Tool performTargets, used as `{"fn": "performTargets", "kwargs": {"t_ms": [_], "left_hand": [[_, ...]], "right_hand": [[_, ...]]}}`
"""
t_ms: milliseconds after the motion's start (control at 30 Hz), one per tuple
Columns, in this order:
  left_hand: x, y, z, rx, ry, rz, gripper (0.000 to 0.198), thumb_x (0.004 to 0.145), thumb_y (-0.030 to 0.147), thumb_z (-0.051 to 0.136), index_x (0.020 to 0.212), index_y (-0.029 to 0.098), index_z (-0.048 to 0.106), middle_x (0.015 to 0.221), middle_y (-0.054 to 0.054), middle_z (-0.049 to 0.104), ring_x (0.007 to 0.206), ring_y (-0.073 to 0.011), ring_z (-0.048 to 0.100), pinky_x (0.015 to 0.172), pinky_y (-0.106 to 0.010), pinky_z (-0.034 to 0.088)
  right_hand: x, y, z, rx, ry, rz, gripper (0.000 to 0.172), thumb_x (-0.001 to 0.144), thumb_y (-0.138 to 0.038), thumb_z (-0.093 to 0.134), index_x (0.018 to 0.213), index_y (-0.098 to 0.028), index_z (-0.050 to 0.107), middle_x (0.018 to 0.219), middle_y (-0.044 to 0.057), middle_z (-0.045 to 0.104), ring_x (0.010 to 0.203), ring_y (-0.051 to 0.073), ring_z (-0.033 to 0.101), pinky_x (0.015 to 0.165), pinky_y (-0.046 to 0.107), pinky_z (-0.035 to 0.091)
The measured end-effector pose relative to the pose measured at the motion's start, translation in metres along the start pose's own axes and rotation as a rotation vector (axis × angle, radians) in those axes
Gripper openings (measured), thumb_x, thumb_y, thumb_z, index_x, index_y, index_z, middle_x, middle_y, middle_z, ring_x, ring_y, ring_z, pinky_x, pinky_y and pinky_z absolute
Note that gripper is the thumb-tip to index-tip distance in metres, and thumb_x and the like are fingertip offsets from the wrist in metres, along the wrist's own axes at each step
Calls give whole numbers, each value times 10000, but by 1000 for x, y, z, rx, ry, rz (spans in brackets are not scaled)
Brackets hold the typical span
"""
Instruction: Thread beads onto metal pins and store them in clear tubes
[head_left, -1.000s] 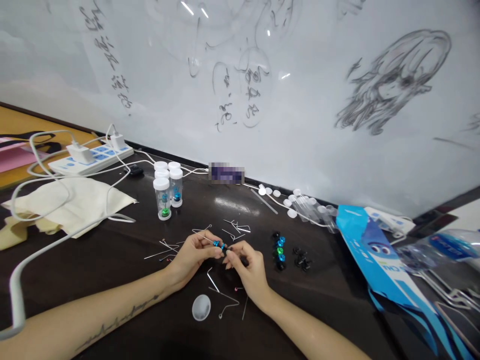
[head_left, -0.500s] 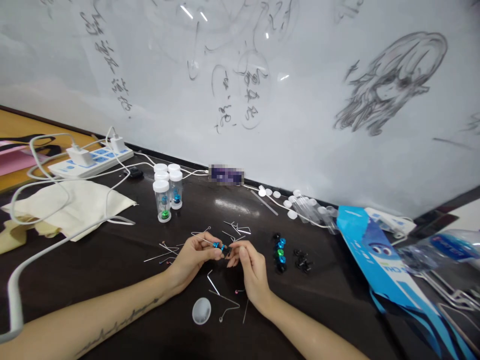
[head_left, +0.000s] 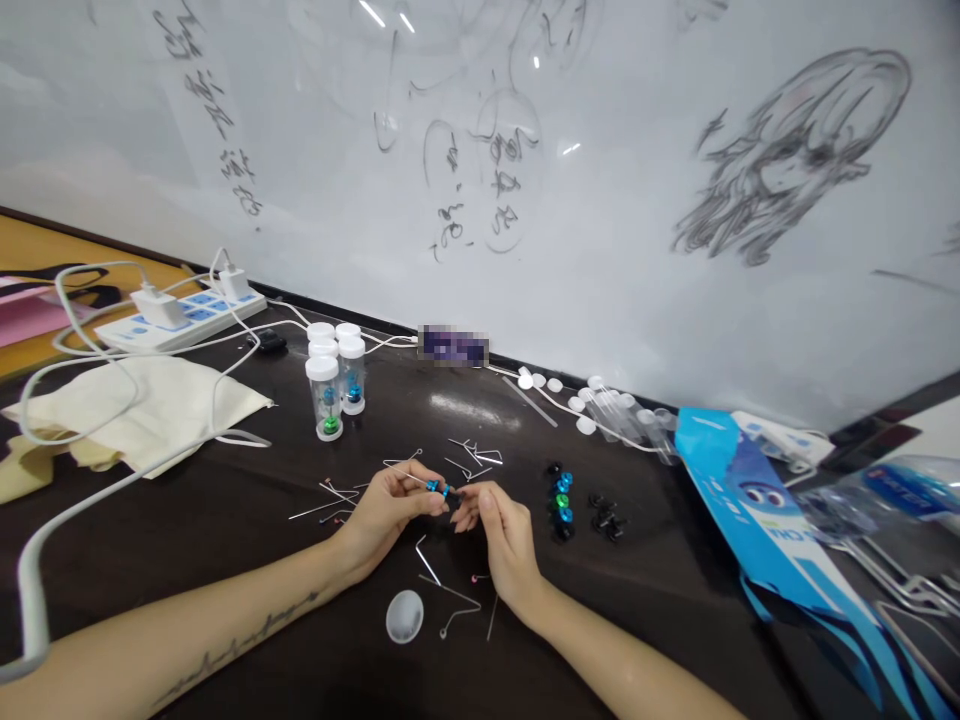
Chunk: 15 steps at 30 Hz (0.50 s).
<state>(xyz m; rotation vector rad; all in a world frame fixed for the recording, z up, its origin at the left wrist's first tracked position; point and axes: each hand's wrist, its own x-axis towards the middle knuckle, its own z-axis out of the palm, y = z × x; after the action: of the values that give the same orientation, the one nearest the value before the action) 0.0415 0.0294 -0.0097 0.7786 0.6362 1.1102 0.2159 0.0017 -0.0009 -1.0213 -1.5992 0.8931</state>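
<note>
My left hand pinches a small blue-and-black spool-shaped part between thumb and fingertips; a thin metal rod extends from it behind the fingers. The fingertips of my right hand are closed at the part's black end; whether they hold a separate piece is too small to tell. Below the hands lie a bent hex key, a bent wire pin and a round white cap. A row of blue, green and black spool-shaped parts lies to the right, beside a pile of small black pieces.
Clear tubes with white lids stand at the back left near a cream cloth and a power strip with looping cables. Empty tubes and caps lie at the back right. A blue package is at the right.
The head view has shifted slightly. Both hands stay together around the small part, with only a slight movement of the fingers.
</note>
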Motion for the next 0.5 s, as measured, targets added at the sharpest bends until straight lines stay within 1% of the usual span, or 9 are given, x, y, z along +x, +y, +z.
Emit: {"fn": "performTargets", "kwargs": {"t_ms": [100, 133, 233, 400, 500], "left_hand": [[0, 1, 0, 0, 0, 1, 218, 657, 114, 825, 831, 152, 700, 714, -16, 739, 655, -116, 675, 673, -207, 507], [-1, 1, 0, -1, -1, 0, 218, 658, 112, 824, 833, 152, 700, 716, -15, 739, 660, -115, 676, 675, -205, 507], [-1, 0, 0, -3, -3, 1, 212, 660, 109, 823, 828, 148, 700, 721, -17, 738, 658, -115, 675, 672, -205, 510], [0, 0, 0, -3, 4, 4, 218, 651, 110, 827, 824, 142, 697, 722, -18, 737, 645, -116, 674, 664, -209, 515], [1, -1, -1, -11, -2, 2, 218, 646, 110, 829, 817, 143, 699, 698, -10, 736, 636, -110, 675, 662, -203, 513]], "right_hand": [[-1, -1, 0, 28, 25, -6, 307, 1024, -363, 344, 1112, -191, 581, 757, 27, 683, 648, 149, 650, 638, 279, 521], [-2, -1, -1, 37, 30, -12, 300, 1025, -359, 341, 1122, -193, 572, 759, 26, 683, 652, 149, 651, 642, 280, 522], [-3, 0, -1, 36, 20, -28, 316, 1023, -359, 345, 1063, -184, 605, 753, 31, 683, 658, 152, 653, 651, 285, 523], [-2, 2, 0, 25, 4, -4, 346, 1021, -366, 346, 991, -176, 634, 743, 33, 681, 654, 153, 651, 645, 281, 518], [-1, 2, 0, 32, 7, 1, 329, 1023, -356, 348, 1015, -176, 624, 735, 30, 680, 646, 149, 646, 638, 274, 516]]}}
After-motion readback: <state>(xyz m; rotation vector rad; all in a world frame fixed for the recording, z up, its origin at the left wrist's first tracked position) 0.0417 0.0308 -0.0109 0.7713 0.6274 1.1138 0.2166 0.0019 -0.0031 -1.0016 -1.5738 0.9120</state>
